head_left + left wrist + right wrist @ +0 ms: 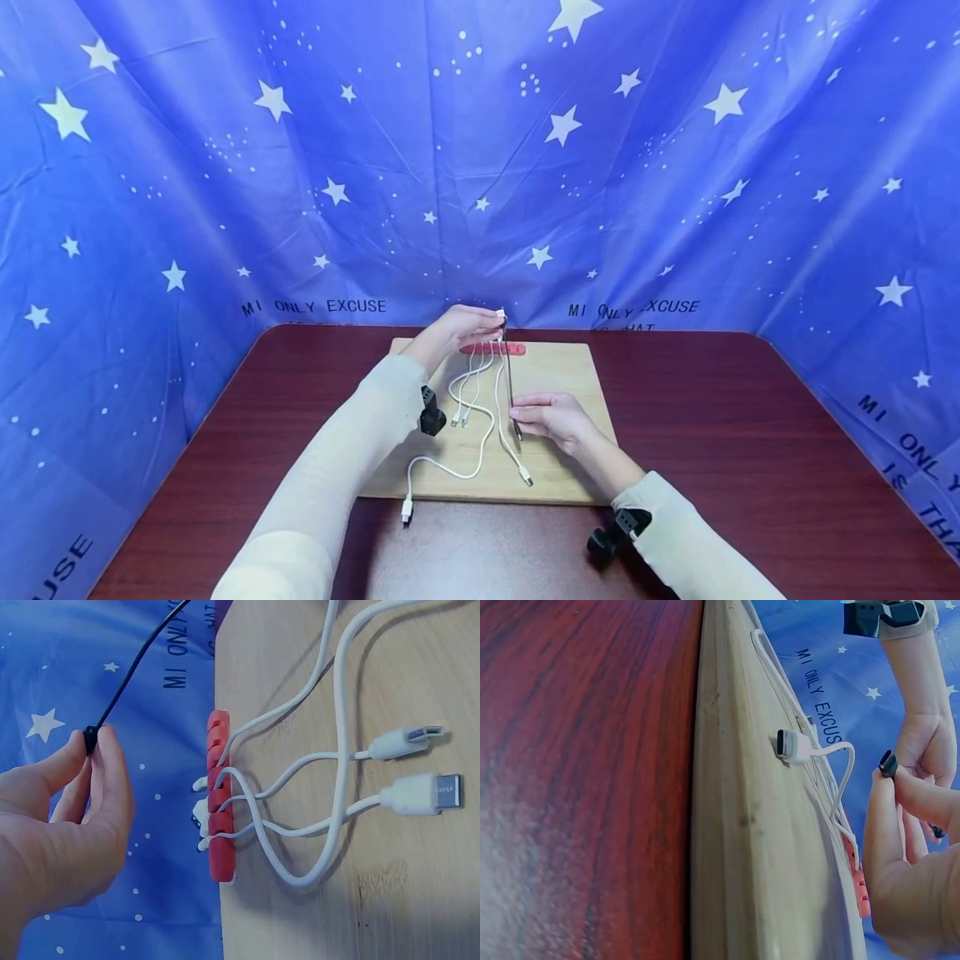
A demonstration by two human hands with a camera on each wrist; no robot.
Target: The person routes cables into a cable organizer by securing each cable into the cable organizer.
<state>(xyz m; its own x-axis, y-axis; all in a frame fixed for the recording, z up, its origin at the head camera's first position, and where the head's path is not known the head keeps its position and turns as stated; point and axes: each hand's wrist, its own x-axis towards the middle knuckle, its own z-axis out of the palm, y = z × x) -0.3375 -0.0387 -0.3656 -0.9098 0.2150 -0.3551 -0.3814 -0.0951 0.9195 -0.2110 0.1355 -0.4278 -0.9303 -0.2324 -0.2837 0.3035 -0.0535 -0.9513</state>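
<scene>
A thin black cable (509, 371) is stretched between my two hands above the wooden board. With thumb and fingertips my left hand (71, 814) pinches its black plug end (91, 740), beyond the red cable holder (222, 859). Nearer the front, my right hand (557, 420) pinches the other end; its black connector (887, 763) pokes out from the fingertips. Several white charging cables (495, 417) run from slots in the holder across the board, among them one with a white USB plug (411, 795). Two uncovered holder slots show at its upper end in the left wrist view.
The wooden board (585, 467) lies on a dark red table (697, 417). One white cable's plug (407, 510) hangs over the board's front edge. A blue star-patterned curtain (420, 167) surrounds the table. Black cameras (432, 412) are strapped to both wrists.
</scene>
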